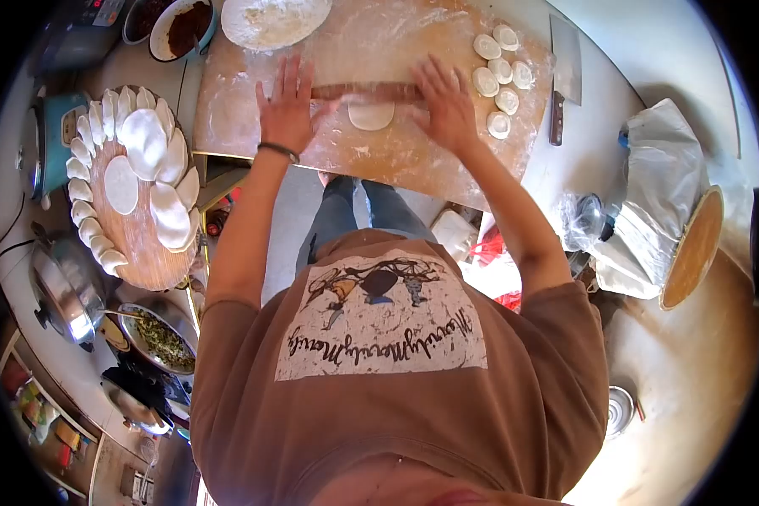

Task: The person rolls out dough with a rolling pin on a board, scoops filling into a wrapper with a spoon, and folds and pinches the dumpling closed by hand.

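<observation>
A wooden rolling pin (367, 89) lies crosswise on a floured board (346, 153), slightly blurred by motion. Fingers stretched and spread, my left hand (288, 110) rests flat at the pin's left end. My right hand (444, 108) lies over its right end, also with fingers extended. Between them, a small round of flattened dough (371, 116) sits at the pin's near edge, partly covered by it. Several small dough discs (498, 72) are grouped at the board's right side. At the far left of the board is a plate of flour (276, 21).
Left of me, a round wooden board (135, 223) carries several folded dumplings and flat wrappers. A bowl of dark red paste (186, 32) stands beyond it, and a pan of chopped green filling (157, 339) nearer. A cleaver (566, 72) lies right of the floured board.
</observation>
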Motion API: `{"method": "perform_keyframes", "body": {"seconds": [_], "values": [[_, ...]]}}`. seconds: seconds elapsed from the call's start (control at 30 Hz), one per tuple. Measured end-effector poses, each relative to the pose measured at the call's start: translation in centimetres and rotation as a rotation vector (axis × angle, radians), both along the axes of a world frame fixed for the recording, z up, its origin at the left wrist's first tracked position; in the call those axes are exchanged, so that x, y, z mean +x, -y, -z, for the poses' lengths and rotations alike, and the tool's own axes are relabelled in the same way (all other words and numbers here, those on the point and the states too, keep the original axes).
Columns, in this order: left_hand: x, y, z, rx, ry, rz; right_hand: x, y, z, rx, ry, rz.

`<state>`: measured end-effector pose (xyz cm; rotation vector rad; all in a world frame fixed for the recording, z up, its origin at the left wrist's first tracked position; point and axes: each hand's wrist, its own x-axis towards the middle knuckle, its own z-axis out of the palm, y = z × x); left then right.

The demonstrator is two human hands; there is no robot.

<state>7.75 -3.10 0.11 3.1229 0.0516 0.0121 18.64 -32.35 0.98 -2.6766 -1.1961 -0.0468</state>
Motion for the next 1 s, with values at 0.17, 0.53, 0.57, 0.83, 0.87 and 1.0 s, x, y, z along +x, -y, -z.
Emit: {"method": "perform_keyframes", "body": {"seconds": [0.17, 0.53, 0.57, 0.83, 0.87, 1.0], "values": [[-7.8, 2.1, -1.9, -0.076, -0.08, 0.105, -6.3, 5.6, 2.2, 0.048, -0.16, -0.145], [-5.9, 1.4, 0.5, -0.071, 0.009, 0.006, -2.2, 3.3, 1.1, 0.104, -0.118, -0.143], [-6.4, 1.6, 1.5, -0.069, 0.021, -0.011, -3.0, 3.0, 0.4, 0.132, -0.119, -0.139], [-9.0, 2.9, -1.3, -0.063, -0.11, 0.072, -5.3, 5.3, -0.7, 0.079, -0.25, -0.147], [-7.4, 2.4, 0.0, 0.069, -0.09, 0.045, -4.5, 4.7, -0.5, 0.056, -0.18, -0.132], [-0.6, 0.9, -0.3, -0.039, -0.028, -0.04, 1.8, 1.3, 1.6, 0.027, -0.002, -0.098]]}}
